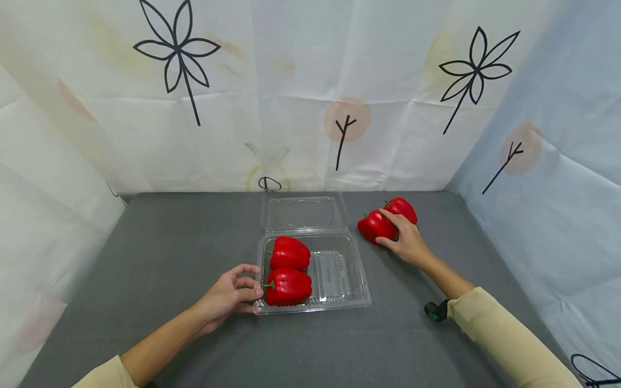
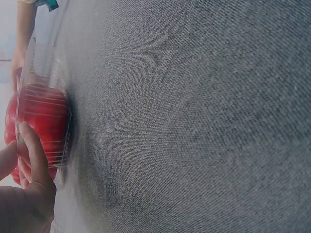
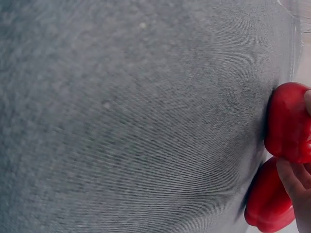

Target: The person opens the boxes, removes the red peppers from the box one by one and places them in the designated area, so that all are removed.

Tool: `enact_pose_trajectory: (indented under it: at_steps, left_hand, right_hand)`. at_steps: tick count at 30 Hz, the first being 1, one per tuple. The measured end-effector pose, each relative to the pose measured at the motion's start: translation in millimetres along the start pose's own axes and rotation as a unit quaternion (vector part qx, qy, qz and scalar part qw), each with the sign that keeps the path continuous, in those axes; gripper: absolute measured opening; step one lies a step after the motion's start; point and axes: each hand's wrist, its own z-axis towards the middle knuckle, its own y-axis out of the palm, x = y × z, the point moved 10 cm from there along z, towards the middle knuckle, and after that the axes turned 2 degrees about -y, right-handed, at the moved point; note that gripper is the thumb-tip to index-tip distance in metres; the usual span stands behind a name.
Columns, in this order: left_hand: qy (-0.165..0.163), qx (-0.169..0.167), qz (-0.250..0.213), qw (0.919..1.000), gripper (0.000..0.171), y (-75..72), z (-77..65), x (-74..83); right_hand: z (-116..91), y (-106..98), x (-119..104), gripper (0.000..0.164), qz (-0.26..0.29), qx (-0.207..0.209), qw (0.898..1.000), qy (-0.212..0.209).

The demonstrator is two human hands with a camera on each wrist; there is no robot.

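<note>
In the head view my left hand (image 1: 233,295) pinches the left rim of a clear plastic clamshell container (image 1: 361,291), whose lid (image 1: 304,213) lies folded back. Two red bell peppers (image 1: 289,252) lie one behind the other in its left half, green stems towards that hand. Off to the right, my right hand (image 1: 407,242) grips a red bell pepper (image 1: 373,226) between thumb and fingers, on the table. Another red bell pepper (image 1: 402,207) lies right behind it. The right wrist view shows the held pepper (image 3: 288,121) from the side, fingers (image 3: 290,179) between it and the other pepper (image 3: 268,201).
Grey cloth covers the table (image 1: 160,253). A white patterned curtain (image 1: 291,81) hangs along its back, with more fabric (image 1: 558,134) on both sides. A dark wrist device (image 1: 436,311) sits at the right cuff.
</note>
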Motion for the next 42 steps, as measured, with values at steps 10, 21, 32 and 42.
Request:
enact_pose_trajectory:
  at_steps: [10,21,32,42]
  left_hand:
    - [-0.004,0.000,0.001,1.0000,0.059,-0.3,-0.2,-0.3]
    - [-0.006,0.002,-0.002,1.0000,0.057,-0.7,0.1,-1.1]
    - [-0.007,0.005,0.001,1.0000,0.057,-1.0,0.6,0.1]
    - [-0.008,0.004,0.001,1.0000,0.059,-0.2,0.0,0.8]
  right_hand:
    - [-1,0,1,0.073,0.004,-0.001,1.000,0.008]
    - [1,1,-12,0.073,-0.028,0.004,0.999,0.031]
    - [10,-11,-80,0.076,-0.029,0.042,0.998,-0.031]
    - [6,23,-153,0.084,0.034,-0.062,0.988,-0.138]
